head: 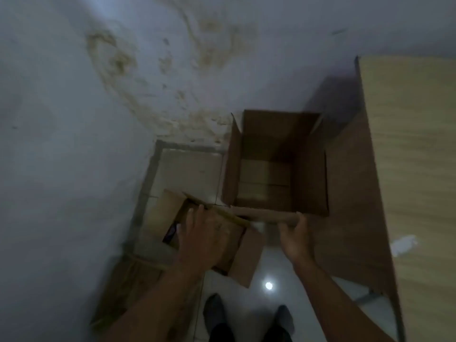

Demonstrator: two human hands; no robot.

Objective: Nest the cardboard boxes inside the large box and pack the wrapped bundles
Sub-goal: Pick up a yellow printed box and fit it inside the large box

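Note:
A large open cardboard box (308, 174) stands on the tiled floor against the wall, its flaps up and its inside bare. My right hand (294, 236) grips the box's near flap (261, 214) at its edge. A smaller open cardboard box (246, 257) sits to the lower left of the large one. My left hand (201, 236) rests on that smaller box's upper flap, fingers spread over it. Something dark shows inside the smaller box, too blurred to name. No wrapped bundles are visible.
A wooden table (414, 144) with a brown side panel stands on the right, close beside the large box. A stained white wall (98, 119) fills the left and top. More flat cardboard (123, 285) lies at the lower left. My shoes (217, 312) stand on the glossy floor.

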